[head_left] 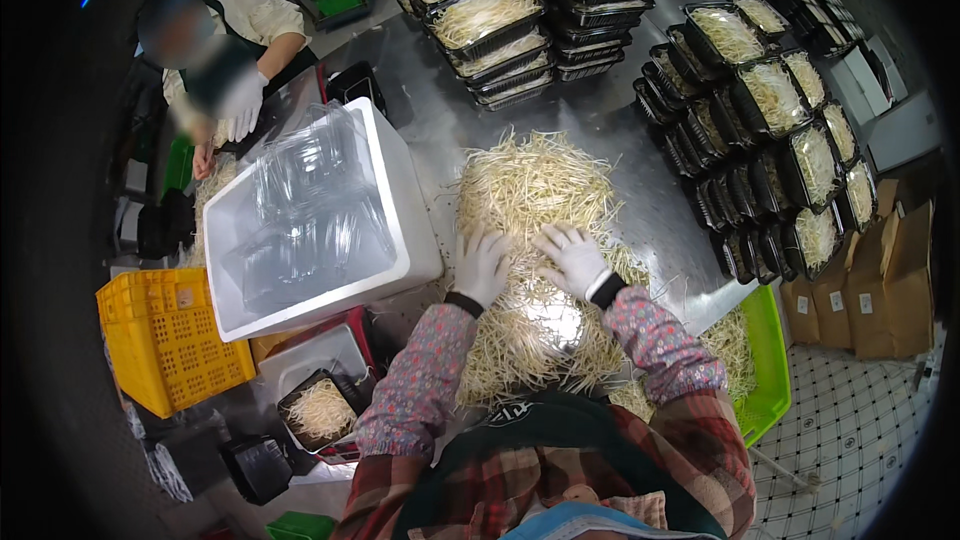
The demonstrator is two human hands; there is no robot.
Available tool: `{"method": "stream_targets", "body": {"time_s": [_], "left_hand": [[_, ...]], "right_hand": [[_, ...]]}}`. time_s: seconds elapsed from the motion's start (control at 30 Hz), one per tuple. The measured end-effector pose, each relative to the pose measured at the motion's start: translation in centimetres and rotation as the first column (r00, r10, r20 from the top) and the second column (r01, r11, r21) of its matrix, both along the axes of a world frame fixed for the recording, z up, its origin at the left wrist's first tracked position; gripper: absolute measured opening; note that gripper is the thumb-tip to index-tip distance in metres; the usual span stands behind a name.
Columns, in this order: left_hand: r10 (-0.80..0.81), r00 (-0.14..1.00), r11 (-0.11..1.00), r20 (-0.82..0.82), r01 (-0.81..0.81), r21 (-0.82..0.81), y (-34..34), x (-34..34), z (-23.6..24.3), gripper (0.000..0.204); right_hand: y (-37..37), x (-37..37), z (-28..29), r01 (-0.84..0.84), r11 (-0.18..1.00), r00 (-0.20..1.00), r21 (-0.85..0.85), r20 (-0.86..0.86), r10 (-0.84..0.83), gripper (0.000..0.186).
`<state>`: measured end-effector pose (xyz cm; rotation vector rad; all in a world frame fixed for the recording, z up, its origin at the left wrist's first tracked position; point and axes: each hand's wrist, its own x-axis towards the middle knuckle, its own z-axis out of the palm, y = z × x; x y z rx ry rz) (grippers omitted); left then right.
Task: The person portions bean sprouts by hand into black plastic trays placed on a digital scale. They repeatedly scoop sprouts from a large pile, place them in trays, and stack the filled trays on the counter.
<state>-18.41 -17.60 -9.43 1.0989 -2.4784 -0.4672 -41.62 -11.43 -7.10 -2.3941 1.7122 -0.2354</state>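
Sprout pile [535,240] under both gloved palms; left hand [481,265], right hand [572,256] flat.

A worker in white gloves, left hand [481,266] and right hand [572,256], wears floral sleeve covers, black cuffs, a plaid shirt and dark green apron.

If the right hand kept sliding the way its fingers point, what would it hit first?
The right hand lies flat on the heap of bean sprouts, fingers pointing up and slightly left across the steel table. It would plough into more sprouts first; beyond them, probably the stacked black trays.
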Motion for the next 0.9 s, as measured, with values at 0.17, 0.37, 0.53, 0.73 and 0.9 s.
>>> {"method": "stream_targets", "body": {"time_s": [0.17,0.37,0.53,0.73,0.9], "left_hand": [[-0.074,0.995,0.981,0.060,0.062,0.182,5.1,3.8,2.5,0.040],[0.068,0.963,0.988,-0.262,-0.029,0.150,-1.9,1.2,1.5,0.039],[0.007,0.999,0.999,0.042,-0.009,0.048,-1.4,0.4,0.8,0.038],[-0.041,0.990,0.995,0.136,0.028,0.099,5.4,4.7,2.3,0.046],[-0.034,0.990,0.986,0.140,0.010,0.164,8.1,5.9,2.4,0.049]], "right_hand": [[5.4,-0.6,0.4,-0.103,0.992,0.981,0.079,0.171,0.088,0.049],[-4.9,-2.4,4.0,0.249,0.960,0.908,0.126,0.314,-0.276,0.049],[-3.9,1.1,2.7,0.061,0.996,0.992,0.061,-0.117,-0.054,0.058],[3.9,-0.3,0.8,-0.108,0.986,0.993,0.127,0.060,0.101,0.054],[5.8,-0.6,0.6,-0.104,0.990,0.993,0.091,0.063,0.098,0.054]]}}
